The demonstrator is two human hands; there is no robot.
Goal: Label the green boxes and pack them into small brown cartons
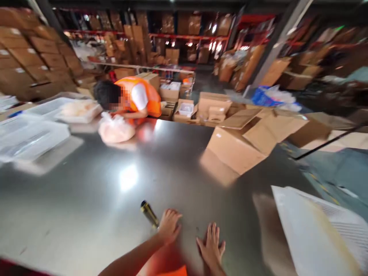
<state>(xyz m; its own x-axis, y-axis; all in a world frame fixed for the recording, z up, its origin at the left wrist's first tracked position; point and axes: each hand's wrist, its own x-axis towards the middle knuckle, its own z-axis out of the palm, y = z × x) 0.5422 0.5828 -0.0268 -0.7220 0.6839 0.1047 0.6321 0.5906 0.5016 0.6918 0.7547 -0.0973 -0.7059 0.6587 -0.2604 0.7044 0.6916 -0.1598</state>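
Observation:
My left hand (169, 225) rests at the front of the shiny metal table (161, 172), its fingers loosely bent and apart from the thumb, with nothing seen in it. Beside its wrist lies a tool with a black and yellow handle (148, 213); its far end is hidden by the hand, so its kind is unclear. To the right, my right hand (212, 245) is spread palm down over the tabletop, holding nothing.
An open cardboard box (238, 145) stands at the table's right edge, near a white plastic crate (316, 230). Across the table, a person in an orange vest (149, 94) leans over a tied plastic bag (116, 128). White trays (31, 134) sit at left.

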